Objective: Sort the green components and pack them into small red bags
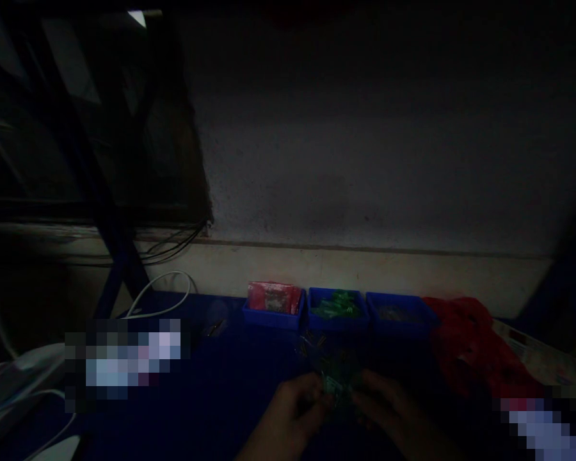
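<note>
Low in the dim view, a small clear plastic bag with greenish print [333,386] is between my hands. My left hand [297,410] pinches its left side between thumb and fingers. On the other side, the curled fingers of my right hand [388,406] close on the bag's right edge; their tips are dark and partly hidden. Just beyond the bag, several small thin metal pieces [312,342] lie loose on the blue tabletop [211,397]. What the bag contains is too dark to make out.
Along the wall stand three blue bins: one with red packets [273,298], one with green packets [338,305], one with dull clear pieces [397,314]. A red plastic bag [475,339] lies at right. A white cable [189,282] loops at left near a blue frame post [89,173].
</note>
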The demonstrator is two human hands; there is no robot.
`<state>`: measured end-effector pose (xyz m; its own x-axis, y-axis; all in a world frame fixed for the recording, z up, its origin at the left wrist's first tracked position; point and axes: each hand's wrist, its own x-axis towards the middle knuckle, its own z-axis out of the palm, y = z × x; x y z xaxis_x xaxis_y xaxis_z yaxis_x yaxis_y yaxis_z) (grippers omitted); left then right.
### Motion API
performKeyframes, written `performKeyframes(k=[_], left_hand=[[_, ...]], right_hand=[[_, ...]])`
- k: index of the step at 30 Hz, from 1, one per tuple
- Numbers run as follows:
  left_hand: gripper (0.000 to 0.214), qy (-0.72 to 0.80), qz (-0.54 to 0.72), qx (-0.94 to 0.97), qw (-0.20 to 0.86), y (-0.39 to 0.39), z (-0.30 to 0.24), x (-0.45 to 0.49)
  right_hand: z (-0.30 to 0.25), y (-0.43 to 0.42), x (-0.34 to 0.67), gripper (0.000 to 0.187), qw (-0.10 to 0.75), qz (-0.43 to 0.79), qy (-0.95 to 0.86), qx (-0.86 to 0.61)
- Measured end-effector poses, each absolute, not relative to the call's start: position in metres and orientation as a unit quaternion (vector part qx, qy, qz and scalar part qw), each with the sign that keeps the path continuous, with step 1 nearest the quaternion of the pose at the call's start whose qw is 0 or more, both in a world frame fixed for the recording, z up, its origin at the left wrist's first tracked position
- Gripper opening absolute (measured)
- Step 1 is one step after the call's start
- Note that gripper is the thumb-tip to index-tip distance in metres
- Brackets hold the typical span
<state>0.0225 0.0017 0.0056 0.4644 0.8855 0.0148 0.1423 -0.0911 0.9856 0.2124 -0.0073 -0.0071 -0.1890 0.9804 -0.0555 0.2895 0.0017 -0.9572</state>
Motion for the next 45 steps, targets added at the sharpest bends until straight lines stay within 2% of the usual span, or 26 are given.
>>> performKeyframes(k=[6, 10, 17, 27, 35, 41, 43, 45], left_hand=[[0.028, 0.385, 0.339, 0.657, 0.553, 0.001, 0.006, 0.023], [0.028, 0.400, 0.333, 0.665, 0.536, 0.002, 0.004, 0.021], [0.029, 0.406, 0.328, 0.663, 0.537, 0.003, 0.003, 0.022], [0.026, 0.423, 0.327, 0.659, 0.529, 0.004, 0.000, 0.021], [0.023, 0.441, 0.368, 0.665, 0.478, 0.007, 0.003, 0.021], [0.038, 0.415, 0.372, 0.595, 0.579, 0.011, -0.003, 0.020], [0.037, 0.391, 0.399, 0.584, 0.590, 0.012, -0.003, 0.018], [0.034, 0.383, 0.409, 0.577, 0.595, 0.013, -0.003, 0.018]], right_hand=[[-0.012, -0.007, 0.214, 0.028, 0.357, 0.459, -0.611, -0.537], [-0.009, -0.006, 0.213, 0.021, 0.356, 0.456, -0.635, -0.512], [-0.002, -0.007, 0.211, 0.020, 0.358, 0.457, -0.634, -0.510], [-0.005, -0.004, 0.210, 0.020, 0.372, 0.365, -0.649, -0.554], [-0.002, -0.004, 0.211, 0.019, 0.399, 0.489, -0.608, -0.482], [-0.011, 0.006, 0.216, 0.030, 0.435, 0.575, -0.536, -0.439], [-0.011, 0.005, 0.216, 0.030, 0.446, 0.549, -0.543, -0.453], [-0.010, 0.001, 0.215, 0.022, 0.438, 0.505, -0.575, -0.472]])
